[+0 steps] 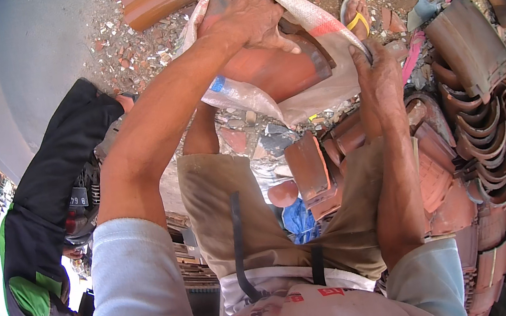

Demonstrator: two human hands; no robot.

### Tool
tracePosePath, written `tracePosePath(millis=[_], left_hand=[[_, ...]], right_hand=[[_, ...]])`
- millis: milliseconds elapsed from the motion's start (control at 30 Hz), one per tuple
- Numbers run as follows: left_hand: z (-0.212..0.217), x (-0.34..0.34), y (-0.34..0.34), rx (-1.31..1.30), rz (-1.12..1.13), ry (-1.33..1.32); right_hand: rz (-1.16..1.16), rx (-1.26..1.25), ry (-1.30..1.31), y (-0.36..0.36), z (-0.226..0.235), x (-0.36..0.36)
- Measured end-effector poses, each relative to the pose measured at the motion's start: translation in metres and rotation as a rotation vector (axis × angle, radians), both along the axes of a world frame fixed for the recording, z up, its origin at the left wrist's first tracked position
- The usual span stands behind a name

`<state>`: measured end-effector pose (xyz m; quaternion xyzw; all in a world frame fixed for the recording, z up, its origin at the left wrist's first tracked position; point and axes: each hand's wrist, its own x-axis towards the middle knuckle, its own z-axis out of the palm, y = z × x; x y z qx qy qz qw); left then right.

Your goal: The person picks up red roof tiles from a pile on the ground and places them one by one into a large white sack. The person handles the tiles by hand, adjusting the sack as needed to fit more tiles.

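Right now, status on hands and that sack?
Left hand inside the sack, on a roof tile. Right hand gripping sack rim. Tile stacks close on the right.

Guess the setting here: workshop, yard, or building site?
Likely an outdoor roof-tile yard or demolition site: stacked curved clay tiles at the right, ground strewn with broken tile rubble, and both hands loading tile pieces into a woven sack.

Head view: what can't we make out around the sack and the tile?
- Sack: its inside is hidden by its own cloth and the tile.
- Clay tile: top end covered by the left hand.
- Right hand: fingers curl over the sack's rim, tips hidden.
- Stacked tiles: cut off by the dark fisheye rim.
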<state>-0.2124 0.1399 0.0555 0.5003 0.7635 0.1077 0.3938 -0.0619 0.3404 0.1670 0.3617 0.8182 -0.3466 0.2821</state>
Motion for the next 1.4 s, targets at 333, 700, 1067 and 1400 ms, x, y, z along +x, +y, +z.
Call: tracePosePath(millis=[333, 700, 1067, 1400], left_hand=[[-0.006, -0.018, -0.001, 0.088, 0.620, -0.167], [-0.073, -0.091, -0.044, -0.209, 0.833, -0.164], [0.005, -0.055, -0.077, 0.443, 1.023, -0.144], [-0.015, -0.083, -0.036, 0.070, 0.697, -0.175]], right_hand=[[-0.068, -0.343, 0.292, -0.077, -0.107, -0.059], [0.144, -0.319, 0.050, -0.101, -0.113, -0.066], [0.251, -0.255, 0.034, -0.128, -0.072, -0.056], [0.353, -0.400, -0.085, -0.145, -0.033, -0.060]])
